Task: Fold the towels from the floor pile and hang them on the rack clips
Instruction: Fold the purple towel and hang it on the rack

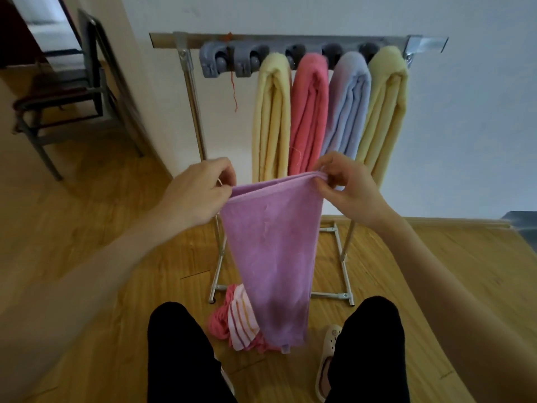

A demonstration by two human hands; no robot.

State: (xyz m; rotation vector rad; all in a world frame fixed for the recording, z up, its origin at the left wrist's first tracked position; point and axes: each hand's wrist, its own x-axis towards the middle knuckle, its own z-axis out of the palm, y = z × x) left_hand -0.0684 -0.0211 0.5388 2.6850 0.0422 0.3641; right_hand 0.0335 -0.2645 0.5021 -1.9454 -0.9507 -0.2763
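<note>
A purple towel [271, 251] hangs folded in front of me, its top edge stretched between both hands. My left hand [200, 187] pinches the left corner and my right hand [345, 184] pinches the right corner. Behind it stands the metal rack [189, 82] with a row of grey clips [229, 61]. Several folded towels hang from the clips: yellow [271, 117], pink [309, 112], light blue [347, 106] and another yellow [383, 112]. The two leftmost clips hold nothing. A pink and striped towel pile [235, 321] lies on the floor by the rack's foot.
A dark metal chair [66, 91] stands at the left by a doorway. The white wall [465, 112] is right behind the rack. My legs in black trousers [180, 353] and a pale shoe [328, 362] are on the wooden floor [87, 213].
</note>
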